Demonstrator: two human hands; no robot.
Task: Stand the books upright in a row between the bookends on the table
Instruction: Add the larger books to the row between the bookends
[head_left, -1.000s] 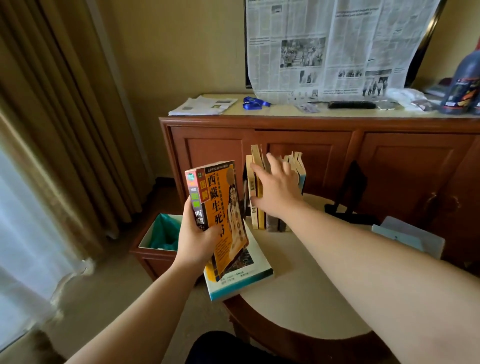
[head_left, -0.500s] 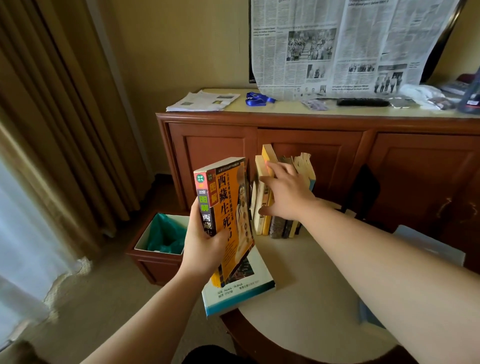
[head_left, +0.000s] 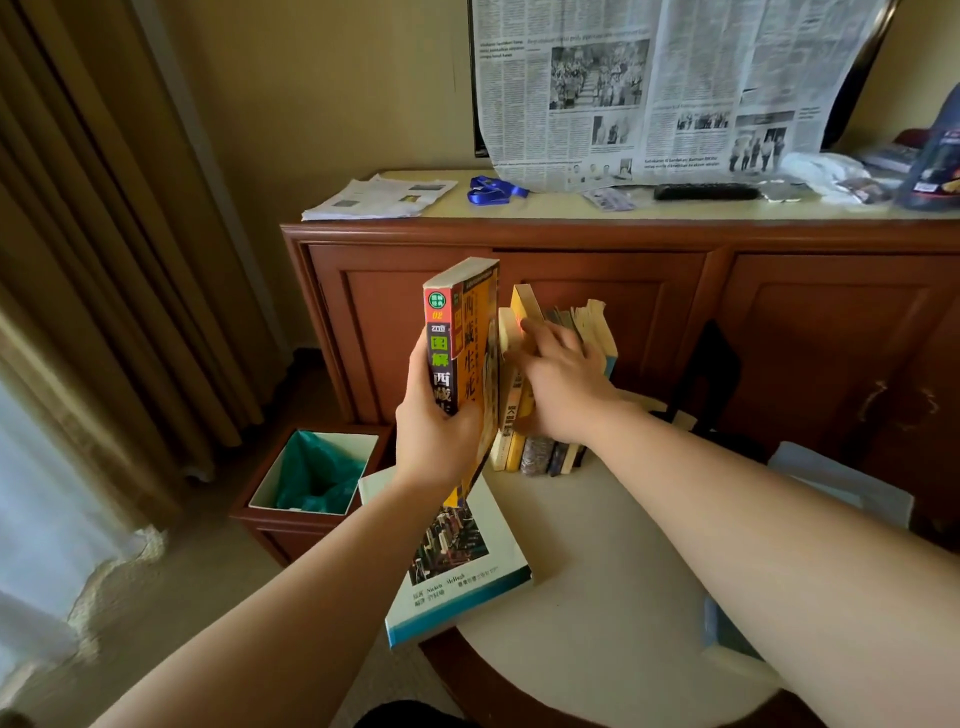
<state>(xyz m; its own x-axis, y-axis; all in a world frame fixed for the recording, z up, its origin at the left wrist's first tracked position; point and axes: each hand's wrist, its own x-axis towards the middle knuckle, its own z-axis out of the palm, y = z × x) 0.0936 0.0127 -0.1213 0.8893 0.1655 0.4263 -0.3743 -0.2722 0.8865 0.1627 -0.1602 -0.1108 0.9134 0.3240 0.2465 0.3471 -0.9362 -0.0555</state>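
Note:
My left hand (head_left: 434, 431) grips an orange book (head_left: 465, 338) with a dark spine, held upright just left of a row of several standing books (head_left: 545, 452) on the round table (head_left: 597, 561). My right hand (head_left: 558, 384) presses flat against the row's left side, fingers spread over the yellow book (head_left: 524, 306). A black bookend (head_left: 711, 379) stands right of the row. A large white and blue book (head_left: 462, 556) lies flat at the table's left edge, under my left wrist.
A wooden sideboard (head_left: 623, 291) stands behind the table, with papers, a blue lanyard, a remote and a hanging newspaper on top. A bin with a green liner (head_left: 311, 473) sits on the floor to the left. A pale folder (head_left: 841, 483) lies at the table's right.
My left hand has lifted the orange book and turned it spine-on, bringing it close against the row. My right hand stays pressed on the row.

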